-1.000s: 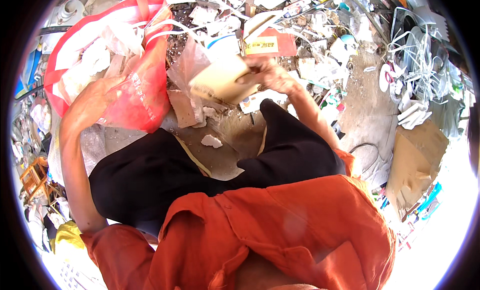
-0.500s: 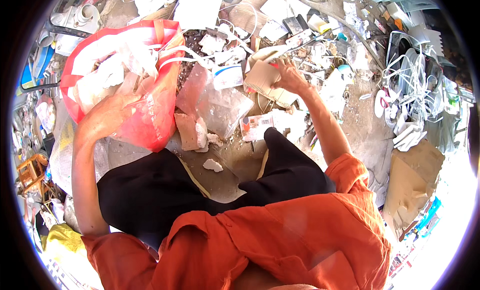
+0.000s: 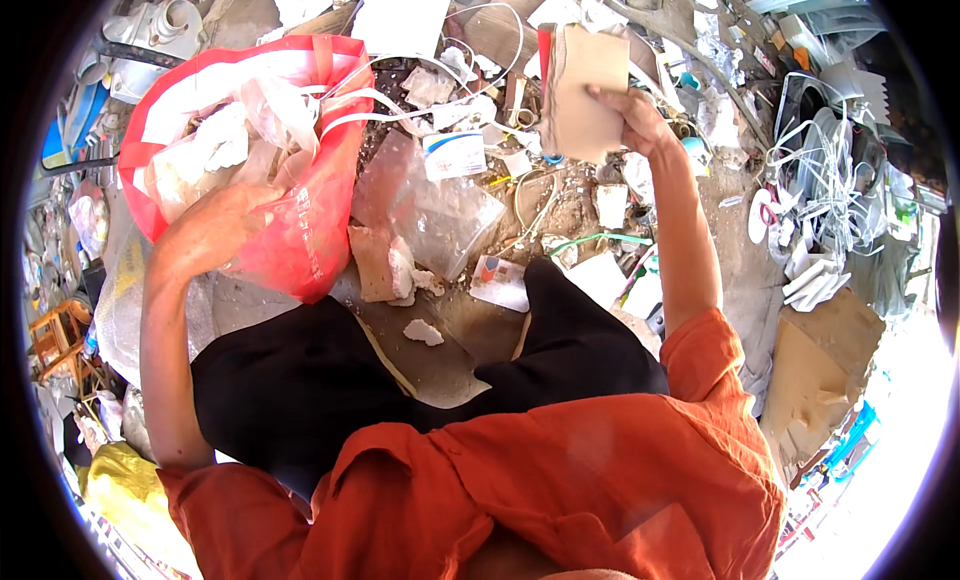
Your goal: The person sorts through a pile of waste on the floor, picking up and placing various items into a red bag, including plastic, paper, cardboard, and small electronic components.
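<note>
In my right hand (image 3: 640, 122) is a piece of brown cardboard (image 3: 585, 92), raised above the litter with my fingers closed on its right side. A red edge shows along its left side. My left hand (image 3: 222, 225) grips the near rim of a red bag (image 3: 318, 230), its fingertips partly hidden by the rim. White and clear plastic scraps (image 3: 225, 140) fill the bag's mouth. Beside the bag lie a clear plastic sheet (image 3: 440, 215) and a white card with blue and yellow (image 3: 455, 156).
Mixed scraps cover the ground ahead. A broken foam-edged chunk (image 3: 385, 268) and a small white lump (image 3: 423, 332) lie between my knees. Tangled white straps (image 3: 840, 170) are heaped at the right, above a flattened cardboard sheet (image 3: 820, 365). A yellow sack (image 3: 130, 490) sits at lower left.
My right hand has lifted the cardboard off the litter, moving it up and to the right and turning it upright. Cords and scraps beneath are uncovered. My left hand stays at the bag.
</note>
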The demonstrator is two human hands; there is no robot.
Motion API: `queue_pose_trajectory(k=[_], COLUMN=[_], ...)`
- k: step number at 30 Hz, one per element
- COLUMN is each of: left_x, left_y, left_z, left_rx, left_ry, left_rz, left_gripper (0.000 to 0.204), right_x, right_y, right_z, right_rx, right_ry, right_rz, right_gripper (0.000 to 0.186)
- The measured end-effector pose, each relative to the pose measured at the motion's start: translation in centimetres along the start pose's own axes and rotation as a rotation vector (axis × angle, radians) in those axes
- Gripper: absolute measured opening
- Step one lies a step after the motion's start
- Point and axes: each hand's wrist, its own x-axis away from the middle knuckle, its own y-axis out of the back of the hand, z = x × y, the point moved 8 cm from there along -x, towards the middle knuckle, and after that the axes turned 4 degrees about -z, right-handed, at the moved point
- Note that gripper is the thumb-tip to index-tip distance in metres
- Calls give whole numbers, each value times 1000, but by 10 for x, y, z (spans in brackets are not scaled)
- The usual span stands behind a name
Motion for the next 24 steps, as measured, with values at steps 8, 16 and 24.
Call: queue_pose_trajectory(k=[8,16,24], left_x=[6,-3,7], left_y=[0,9,5], left_z=[5,-20,-5], left_rx=[58,-28,119], left_ry=[94,45,43], left_rz=[33,68,23], left_gripper=[37,36,38], right_x=[-155,-245,-133], right_y=[-34,60,-8], right_z=[-5,-14,17], right_rx=[-314,1210,-141], right_ry=[10,-49,263], right_rz=[-521,-861,-685], right_gripper=[39,32,59])
